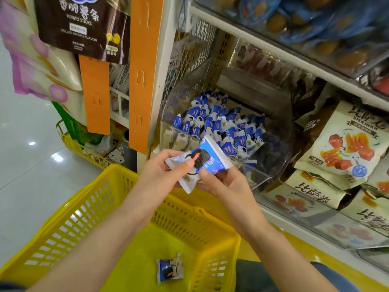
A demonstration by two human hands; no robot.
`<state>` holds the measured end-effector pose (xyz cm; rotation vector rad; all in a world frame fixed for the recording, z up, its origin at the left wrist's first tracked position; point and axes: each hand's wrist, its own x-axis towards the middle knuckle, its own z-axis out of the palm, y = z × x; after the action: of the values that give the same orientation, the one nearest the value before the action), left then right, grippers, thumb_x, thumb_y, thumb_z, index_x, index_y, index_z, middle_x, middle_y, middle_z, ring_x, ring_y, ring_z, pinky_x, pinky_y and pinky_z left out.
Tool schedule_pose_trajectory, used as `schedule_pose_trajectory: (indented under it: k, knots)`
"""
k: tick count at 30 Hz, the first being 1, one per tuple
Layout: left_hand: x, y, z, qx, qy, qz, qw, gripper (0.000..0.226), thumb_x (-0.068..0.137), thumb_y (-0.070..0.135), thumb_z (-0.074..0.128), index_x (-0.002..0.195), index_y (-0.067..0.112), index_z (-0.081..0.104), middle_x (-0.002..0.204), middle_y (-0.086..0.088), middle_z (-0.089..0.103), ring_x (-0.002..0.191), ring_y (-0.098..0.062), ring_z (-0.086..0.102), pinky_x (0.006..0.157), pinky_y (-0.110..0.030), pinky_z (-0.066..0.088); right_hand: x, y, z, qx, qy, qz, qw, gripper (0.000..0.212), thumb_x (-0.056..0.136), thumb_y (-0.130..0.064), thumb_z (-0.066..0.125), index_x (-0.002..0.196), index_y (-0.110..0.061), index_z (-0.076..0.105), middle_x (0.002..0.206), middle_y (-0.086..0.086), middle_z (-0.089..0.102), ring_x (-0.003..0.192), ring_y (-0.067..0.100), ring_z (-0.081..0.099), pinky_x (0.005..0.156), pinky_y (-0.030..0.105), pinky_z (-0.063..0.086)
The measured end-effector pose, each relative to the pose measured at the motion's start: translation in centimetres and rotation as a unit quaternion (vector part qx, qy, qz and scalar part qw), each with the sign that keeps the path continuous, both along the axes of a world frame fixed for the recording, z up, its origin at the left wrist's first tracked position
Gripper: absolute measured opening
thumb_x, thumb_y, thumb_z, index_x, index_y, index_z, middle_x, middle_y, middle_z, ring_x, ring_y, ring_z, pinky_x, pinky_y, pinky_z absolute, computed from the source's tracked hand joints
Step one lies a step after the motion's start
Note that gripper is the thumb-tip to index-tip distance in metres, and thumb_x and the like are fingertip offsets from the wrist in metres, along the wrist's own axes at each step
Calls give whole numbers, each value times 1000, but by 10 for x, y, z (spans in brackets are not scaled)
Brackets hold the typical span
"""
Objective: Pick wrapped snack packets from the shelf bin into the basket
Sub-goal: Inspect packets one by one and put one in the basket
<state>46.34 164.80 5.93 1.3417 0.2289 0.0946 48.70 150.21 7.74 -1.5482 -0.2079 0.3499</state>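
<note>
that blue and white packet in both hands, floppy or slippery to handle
Probably light: the packet sits between thumb and fingers of the left hand and right hand without sagging. Its glossy film looks somewhat slippery, so a pinching grip seems wise. The crimped ends look floppy; the bulging middle likely holds something firmer, perhaps crushable.

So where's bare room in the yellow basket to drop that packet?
The basket floor is nearly all bare: the held packet fits anywhere around the lone packet toward the near side. The clear shelf bin is crowded with blue packets.
</note>
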Motion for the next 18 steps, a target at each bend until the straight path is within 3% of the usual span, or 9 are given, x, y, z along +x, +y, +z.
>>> schedule_pose_trajectory:
  k: [5, 8, 10, 12, 13, 15, 18]
  knots:
    - [10, -10, 14, 197, -86, 21, 976, 11, 85, 31, 60, 95, 34, 57, 89, 16, 64, 80, 5, 59, 66, -9, 46, 7, -6, 19, -16, -72, -91, 993, 25, 80, -19, 65, 104, -12, 62, 90, -4, 73, 77, 3, 67, 66, 14, 50]
    - [24, -14, 26, 281, -140, 32, 949, 18, 85, 34, 50, 103, 34, 51, 97, 22, 55, 91, 12, 52, 73, -3, 41, 28, -17, 46, -111, -177, -127, 970, 23, 80, -32, 64, 99, -21, 59, 90, -7, 71, 82, 3, 66, 70, 17, 51]
    - [38, -17, 33, 354, -163, 21, 921, 31, 85, 40, 42, 113, 31, 50, 104, 25, 49, 98, 10, 47, 81, -6, 36, 50, -27, 63, -253, -254, -161, 920, 20, 82, -35, 64, 93, -20, 55, 83, -8, 67, 78, 1, 63, 69, 16, 50]
    - [51, -17, 35, 451, -184, 0, 874, 36, 88, 41, 37, 118, 26, 51, 110, 18, 50, 106, 2, 45, 89, -12, 31, 74, -35, 77, -401, -302, -171, 848, 19, 84, -35, 63, 91, -21, 51, 83, -8, 63, 74, -2, 59, 63, 10, 44]
    - [56, -16, 34, 494, -190, -11, 849, 35, 90, 40, 38, 117, 25, 52, 112, 13, 54, 108, -4, 47, 91, -18, 32, 84, -37, 81, -461, -305, -163, 817, 19, 85, -33, 63, 95, -21, 53, 88, -4, 64, 76, 0, 60, 63, 12, 44]
    - [64, -12, 31, 561, -189, -40, 805, 30, 92, 37, 39, 112, 23, 56, 111, 6, 60, 105, -12, 52, 90, -25, 35, 98, -40, 84, -565, -296, -133, 759, 25, 87, -29, 62, 106, -14, 56, 98, 6, 65, 89, 21, 63, 74, 27, 48]
    - [67, -4, 25, 598, -184, -71, 777, 28, 92, 37, 37, 99, 23, 60, 95, 6, 65, 89, -14, 58, 81, -28, 37, 107, -40, 81, -684, -258, -82, 678, 27, 90, -29, 57, 110, -12, 55, 105, 11, 64, 96, 29, 62, 79, 37, 52]
